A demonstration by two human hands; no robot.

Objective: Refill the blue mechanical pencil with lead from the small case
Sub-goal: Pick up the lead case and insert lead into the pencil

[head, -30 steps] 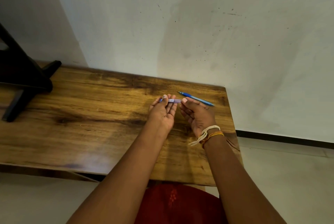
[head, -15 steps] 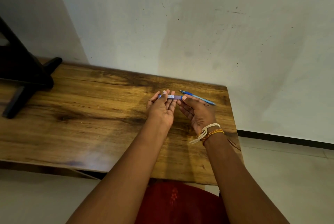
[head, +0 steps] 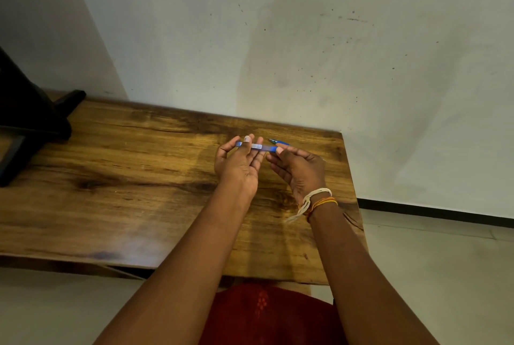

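Note:
A slim, clear lead case (head: 257, 146) with blue ends and a white label is held level above the wooden table (head: 125, 177). My left hand (head: 239, 166) grips its left part with thumb on top. My right hand (head: 297, 169) pinches its blue right end between thumb and forefinger. The blue mechanical pencil (head: 274, 141) lies on the table just behind my right hand; only its tip end shows, the rest is hidden by the fingers.
A black stand (head: 30, 119) sits on the table's far left. The wall (head: 278, 38) rises right behind the table. The table's right edge (head: 353, 191) is close to my right wrist, with floor beyond.
Both hands, still holding the case, have drifted slightly away from me toward the wall, so my right hand now covers most of the pencil.

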